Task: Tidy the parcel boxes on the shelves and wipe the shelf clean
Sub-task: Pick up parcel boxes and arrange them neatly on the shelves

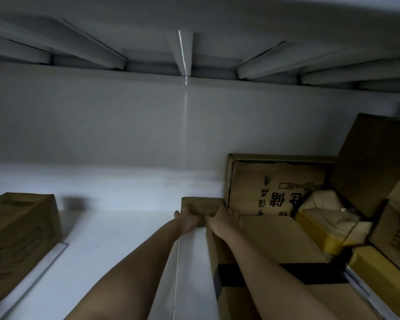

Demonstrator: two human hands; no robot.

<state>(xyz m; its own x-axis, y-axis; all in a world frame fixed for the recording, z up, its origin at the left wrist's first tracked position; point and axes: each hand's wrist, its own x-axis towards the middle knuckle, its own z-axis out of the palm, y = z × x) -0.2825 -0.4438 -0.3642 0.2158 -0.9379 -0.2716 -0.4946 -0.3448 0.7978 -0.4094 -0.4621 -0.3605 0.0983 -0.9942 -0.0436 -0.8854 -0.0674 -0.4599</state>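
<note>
We are gripping the small box (202,205) at both ends, left hand (189,221) and right hand (222,219) curled round it, deep on the shelf (125,199) beside the big cartons (275,188). It is probably handling light and stiff, so holding the ends is suiting it.

Both arms reach deep onto the shelf (125,227). The left hand (188,221) and right hand (222,221) hold a small box (201,205) between them, near the back wall (125,125); the left hand is at its left end, the right hand at its right end. Just right of the small box stands a printed box (275,188), touching or nearly touching it. In front of that lies a taped box (275,262), under the right forearm. Further right, several parcels (328,225) crowd together, with a tall box (374,162) leaning behind them. Far left, well apart from the rest, one box (19,241) sits at the shelf's front. Overhead run the ribs of the shelf above (185,51).
</note>
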